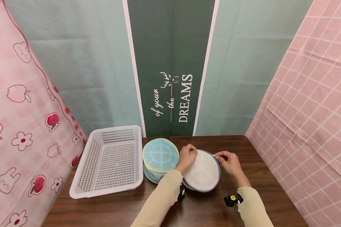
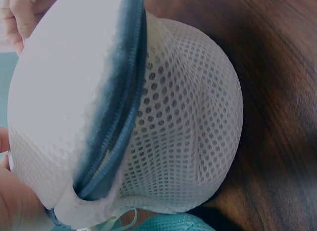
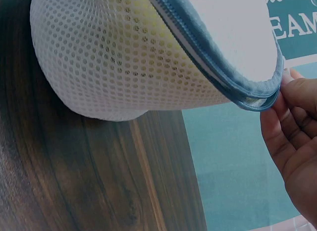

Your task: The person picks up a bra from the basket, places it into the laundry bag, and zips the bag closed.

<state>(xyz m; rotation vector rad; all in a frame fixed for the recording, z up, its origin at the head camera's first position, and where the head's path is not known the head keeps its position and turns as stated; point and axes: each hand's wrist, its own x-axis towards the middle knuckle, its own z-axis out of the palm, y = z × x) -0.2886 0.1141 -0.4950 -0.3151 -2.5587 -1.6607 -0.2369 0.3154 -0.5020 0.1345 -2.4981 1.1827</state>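
A round white mesh laundry bag (image 1: 202,172) with a grey-blue zippered rim stands on the table in front of me. My left hand (image 1: 187,157) grips its rim at the far left side. On the far right of the rim, my right hand (image 1: 228,162) pinches the zip's end between thumb and fingers. The zipper (image 2: 111,134) runs round the edge of the lid in the left wrist view. Through the mesh side (image 3: 124,57), something yellowish shows inside the bag in the right wrist view. Left of it stands a light-blue mesh bag (image 1: 160,154) with yellow trim.
A white perforated plastic basket (image 1: 138,157) stands at the left of the brown wooden table (image 1: 261,176). Behind the table hangs a green curtain (image 1: 170,41) with lettering. Pink patterned cloths (image 1: 309,104) hang along both sides.
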